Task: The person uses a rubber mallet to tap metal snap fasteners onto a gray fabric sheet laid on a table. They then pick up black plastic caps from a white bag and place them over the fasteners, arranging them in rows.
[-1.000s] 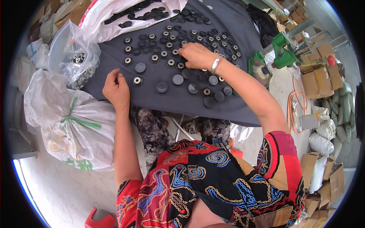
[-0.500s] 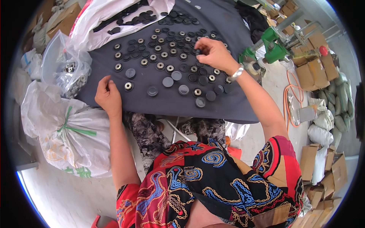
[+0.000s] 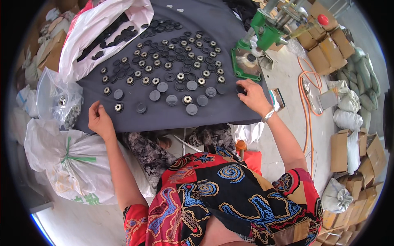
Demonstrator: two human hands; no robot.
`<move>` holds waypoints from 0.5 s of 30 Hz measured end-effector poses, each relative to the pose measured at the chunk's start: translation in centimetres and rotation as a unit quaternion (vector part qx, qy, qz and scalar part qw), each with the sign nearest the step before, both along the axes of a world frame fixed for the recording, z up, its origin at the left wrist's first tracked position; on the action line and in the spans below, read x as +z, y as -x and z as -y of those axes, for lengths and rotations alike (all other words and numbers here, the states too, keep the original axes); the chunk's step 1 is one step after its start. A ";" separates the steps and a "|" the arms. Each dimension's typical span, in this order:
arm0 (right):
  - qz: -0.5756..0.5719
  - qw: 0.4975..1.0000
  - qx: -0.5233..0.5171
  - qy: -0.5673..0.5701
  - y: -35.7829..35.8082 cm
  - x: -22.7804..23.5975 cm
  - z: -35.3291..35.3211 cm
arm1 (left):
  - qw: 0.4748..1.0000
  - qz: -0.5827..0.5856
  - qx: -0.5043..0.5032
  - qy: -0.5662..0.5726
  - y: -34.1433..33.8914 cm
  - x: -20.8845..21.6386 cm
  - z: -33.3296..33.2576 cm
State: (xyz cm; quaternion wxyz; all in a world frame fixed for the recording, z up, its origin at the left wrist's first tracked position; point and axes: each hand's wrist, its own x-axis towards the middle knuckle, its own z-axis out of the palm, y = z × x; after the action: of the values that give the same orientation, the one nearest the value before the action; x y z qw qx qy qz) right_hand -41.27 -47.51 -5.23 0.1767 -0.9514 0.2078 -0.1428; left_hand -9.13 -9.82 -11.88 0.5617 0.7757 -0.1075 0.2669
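Note:
My right hand (image 3: 253, 97) is at the right side of the dark-covered table (image 3: 172, 119), its fingers pinching a black round cap (image 3: 241, 89) just above or on the cloth. My left hand (image 3: 101, 122) is curled at the table's near left edge; whether anything sits inside its fingers is hidden. Many black caps lie spread between the hands, several with a silver ring bearing set in them, such as the bearing (image 3: 187, 99) near the front. Plain grey-black discs (image 3: 171, 100) lie around that one.
A green hand press (image 3: 245, 61) stands at the table's right corner. At the far left a white sack (image 3: 135, 14) spills black caps. Beside the left edge are a clear bag of metal parts (image 3: 65, 106) and a tied white sack (image 3: 74, 164). An orange hose (image 3: 305, 102) lies on the floor.
My right hand has moved from above the caps to the table's right side, near the press, still with the black cap. The view has shifted; my left hand stays curled at the edge.

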 end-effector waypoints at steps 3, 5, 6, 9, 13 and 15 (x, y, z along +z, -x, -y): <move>-0.035 0.998 0.042 0.029 -0.5 0.3 1.3 | 0.997 -0.016 -0.020 0.076 -0.2 -0.9 0.3; -0.042 0.998 0.047 -0.006 -1.9 1.6 1.1 | 1.000 -0.016 -0.006 0.021 1.3 -0.8 1.3; -0.036 0.997 0.063 -0.020 -2.7 2.4 0.9 | 1.000 -0.016 0.003 -0.007 2.0 -0.5 1.8; -0.029 0.993 0.114 -0.029 -4.4 3.0 1.2 | 0.999 -0.020 0.007 -0.033 2.3 -0.1 2.3; -0.068 0.985 0.156 -0.010 -5.8 2.7 1.7 | 0.997 -0.001 0.007 -0.075 2.4 0.1 1.9; -0.075 0.981 0.181 -0.001 -6.1 2.4 1.8 | 0.997 -0.004 0.007 -0.079 2.5 0.2 2.1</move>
State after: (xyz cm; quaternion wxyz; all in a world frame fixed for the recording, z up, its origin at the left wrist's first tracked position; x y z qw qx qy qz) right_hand -35.19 -49.28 -2.80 0.1847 -0.9811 0.0453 -0.0364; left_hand -11.63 -11.89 -11.69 0.4970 0.8195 -0.1207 0.2585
